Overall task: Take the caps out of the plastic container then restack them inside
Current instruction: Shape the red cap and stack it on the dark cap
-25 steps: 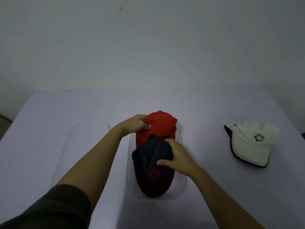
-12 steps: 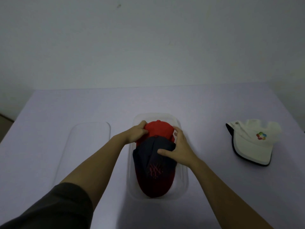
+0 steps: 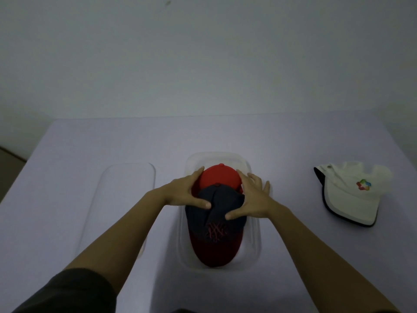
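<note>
A clear plastic container point(image 3: 253, 242) stands in the middle of the table. Inside it lies a dark navy cap point(image 3: 214, 220) with a dark red brim and a red stitched logo. A bright red cap point(image 3: 220, 178) sits behind and under its crown. My left hand point(image 3: 187, 193) presses on the left side of both caps, thumb on the navy crown. My right hand point(image 3: 250, 199) presses on the right side, fingers spread, thumb on the navy cap. A white cap point(image 3: 347, 195) with a coloured logo and dark brim edge lies on the table to the right.
The container's clear lid point(image 3: 121, 199) lies flat on the table left of the container. The table is covered in a pale lilac cloth point(image 3: 67, 154) and ends at a plain wall behind.
The red cap has gone down from above the rim into the container. My right hand slid from the navy cap's front up to its right side; my left thumb now rests on the navy crown.
</note>
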